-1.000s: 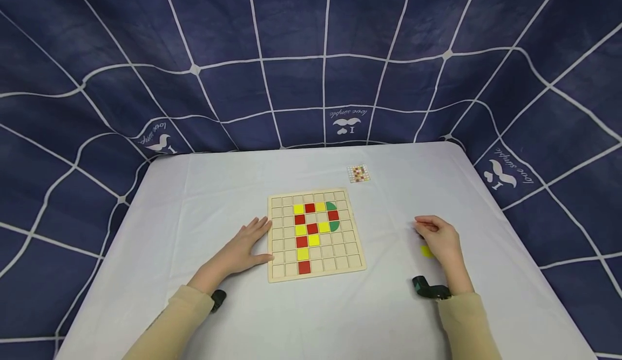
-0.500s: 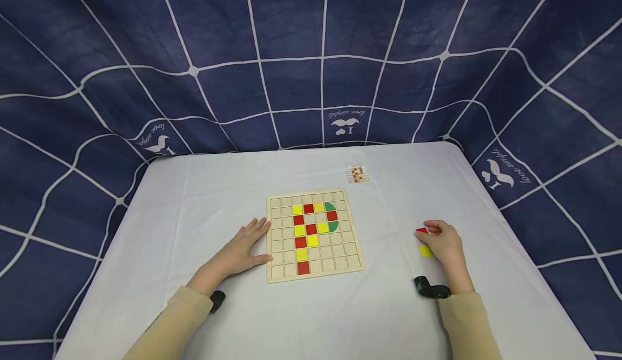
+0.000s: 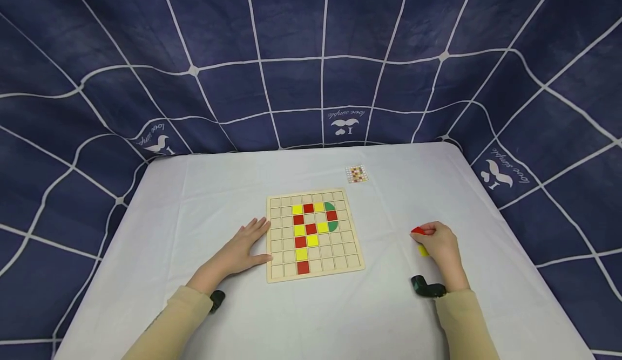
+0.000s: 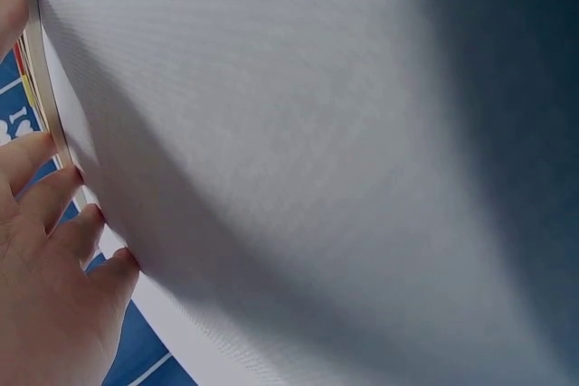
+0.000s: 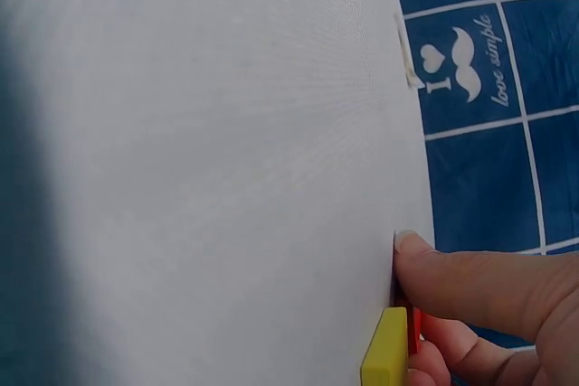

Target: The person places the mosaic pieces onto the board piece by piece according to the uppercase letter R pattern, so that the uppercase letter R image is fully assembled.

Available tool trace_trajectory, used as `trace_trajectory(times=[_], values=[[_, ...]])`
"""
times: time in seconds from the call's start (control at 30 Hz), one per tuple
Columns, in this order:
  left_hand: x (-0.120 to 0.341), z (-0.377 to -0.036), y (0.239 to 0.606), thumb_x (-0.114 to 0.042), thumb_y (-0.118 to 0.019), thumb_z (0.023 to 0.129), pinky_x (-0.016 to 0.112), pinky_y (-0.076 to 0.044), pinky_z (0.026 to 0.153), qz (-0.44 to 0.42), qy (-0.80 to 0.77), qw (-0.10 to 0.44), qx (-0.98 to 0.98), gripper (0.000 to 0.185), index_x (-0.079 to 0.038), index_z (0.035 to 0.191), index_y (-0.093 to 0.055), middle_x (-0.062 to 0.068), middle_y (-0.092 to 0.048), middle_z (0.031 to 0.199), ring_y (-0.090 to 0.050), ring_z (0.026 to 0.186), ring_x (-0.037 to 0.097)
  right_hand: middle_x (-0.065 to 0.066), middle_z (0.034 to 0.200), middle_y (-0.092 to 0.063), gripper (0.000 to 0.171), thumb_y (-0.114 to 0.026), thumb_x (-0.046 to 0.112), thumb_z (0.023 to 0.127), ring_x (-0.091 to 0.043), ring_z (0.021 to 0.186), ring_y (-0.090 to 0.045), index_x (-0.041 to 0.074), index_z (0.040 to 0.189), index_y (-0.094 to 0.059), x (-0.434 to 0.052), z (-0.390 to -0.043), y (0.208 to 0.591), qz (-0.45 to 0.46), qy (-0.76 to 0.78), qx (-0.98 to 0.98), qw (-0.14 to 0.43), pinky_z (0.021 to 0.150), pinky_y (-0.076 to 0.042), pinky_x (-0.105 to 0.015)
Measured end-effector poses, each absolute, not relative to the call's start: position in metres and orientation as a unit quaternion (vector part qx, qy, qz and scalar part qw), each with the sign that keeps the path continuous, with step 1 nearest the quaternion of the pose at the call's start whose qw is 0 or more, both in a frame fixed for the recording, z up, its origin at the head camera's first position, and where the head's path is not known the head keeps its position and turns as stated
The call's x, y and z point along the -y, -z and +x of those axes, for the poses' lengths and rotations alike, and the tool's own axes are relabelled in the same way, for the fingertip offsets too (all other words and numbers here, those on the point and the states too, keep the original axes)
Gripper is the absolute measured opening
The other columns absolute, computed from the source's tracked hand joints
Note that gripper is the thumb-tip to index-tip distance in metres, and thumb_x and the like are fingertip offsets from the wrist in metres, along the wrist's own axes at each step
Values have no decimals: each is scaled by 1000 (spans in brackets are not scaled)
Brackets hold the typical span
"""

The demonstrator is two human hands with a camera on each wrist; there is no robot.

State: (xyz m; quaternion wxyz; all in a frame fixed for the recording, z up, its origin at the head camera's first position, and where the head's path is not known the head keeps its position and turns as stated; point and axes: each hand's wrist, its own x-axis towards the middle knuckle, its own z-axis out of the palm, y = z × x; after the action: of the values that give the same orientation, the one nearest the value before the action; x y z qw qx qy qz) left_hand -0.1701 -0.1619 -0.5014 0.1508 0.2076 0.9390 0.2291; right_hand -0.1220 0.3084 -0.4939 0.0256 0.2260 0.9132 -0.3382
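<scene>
At the right of the table my right hand (image 3: pixel 443 245) pinches a red tile (image 3: pixel 417 230) between thumb and fingers. Just on the near side of it lies a yellow square tile (image 3: pixel 423 250), partly covered by the hand; in the right wrist view this yellow tile (image 5: pixel 386 347) overlaps the red tile (image 5: pixel 415 332). My left hand (image 3: pixel 243 248) rests with spread fingers at the left edge of a wooden grid board (image 3: pixel 340 252). Red, yellow and green pieces sit in the board's cells, and the two green ones have a rounded side.
A small card (image 3: pixel 357 174) printed with a coloured grid lies beyond the board. White cloth (image 3: pixel 218 187) covers the table, and a blue curtain (image 3: pixel 291 85) with white lines hangs behind it and along both sides.
My right hand first covers the red tile, then shows it between the fingers and tilts it up, shifting slightly left. My left hand and the board stay in place.
</scene>
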Motion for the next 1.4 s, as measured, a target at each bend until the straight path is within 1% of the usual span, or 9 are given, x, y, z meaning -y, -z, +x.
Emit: trace_trajectory(times=[0.33,0.53,0.63,0.73,0.93,1.0,1.17,1.3,1.4], values=[[163,-170,502,-42,-75,84,58,-17,122,210,-226,148,-940,89,-6,154,-32,15,-26,162,-15,152,38,-18,94,-60,40,-73,23,86,-28,82,-55,-5,111,-58,-306,-122,491,210,333,-919,29,61,-40,-26],[162,-170,500,-42,-75,84,58,-17,122,212,-228,149,-939,89,-5,153,-33,16,-26,162,-16,151,39,-19,99,-63,32,-72,20,88,-27,84,-58,-2,109,-61,-303,-120,491,205,345,-916,17,62,-42,-25],[163,-169,500,-42,-75,84,59,-18,122,213,-227,147,-939,89,-5,153,-33,16,-26,162,-16,151,39,-16,97,-65,29,-71,21,90,-22,80,-58,0,109,-64,-300,-122,491,201,353,-914,6,61,-43,-24],[163,-169,501,-43,-75,85,59,-17,122,217,-228,146,-938,89,-5,153,-32,16,-26,162,-16,151,39,-13,97,-66,29,-70,23,91,-17,76,-58,2,110,-65,-295,-124,488,198,370,-908,3,60,-45,-23],[163,-170,501,-43,-74,85,59,-17,122,220,-225,147,-938,89,-5,154,-32,16,-26,162,-15,152,39,-8,98,-70,31,-72,24,90,-4,76,-60,3,113,-68,-276,-128,486,174,428,-887,4,64,-49,-17],[163,-170,502,-44,-74,85,58,-17,122,219,-224,148,-938,89,-6,154,-32,15,-25,162,-15,152,39,-9,99,-71,31,-73,22,90,-2,77,-61,2,113,-68,-267,-130,486,161,453,-877,8,66,-50,-15],[162,-171,503,-46,-74,84,57,-16,123,216,-223,150,-939,90,-7,154,-32,14,-25,162,-15,152,38,-7,99,-72,29,-73,19,89,-7,81,-65,4,113,-70,-237,-133,486,123,493,-861,29,68,-52,-16],[162,-170,503,-46,-75,83,57,-16,123,209,-222,151,-941,91,-7,154,-32,13,-24,163,-15,152,37,-6,95,-74,24,-75,15,87,-14,83,-70,5,108,-71,-206,-135,487,91,519,-849,51,70,-53,-18],[161,-169,502,-47,-75,83,56,-15,123,204,-221,153,-941,92,-8,154,-32,12,-23,163,-15,152,35,-4,91,-75,20,-76,13,85,-16,82,-72,6,103,-72,-186,-135,488,72,531,-841,69,69,-54,-20]])
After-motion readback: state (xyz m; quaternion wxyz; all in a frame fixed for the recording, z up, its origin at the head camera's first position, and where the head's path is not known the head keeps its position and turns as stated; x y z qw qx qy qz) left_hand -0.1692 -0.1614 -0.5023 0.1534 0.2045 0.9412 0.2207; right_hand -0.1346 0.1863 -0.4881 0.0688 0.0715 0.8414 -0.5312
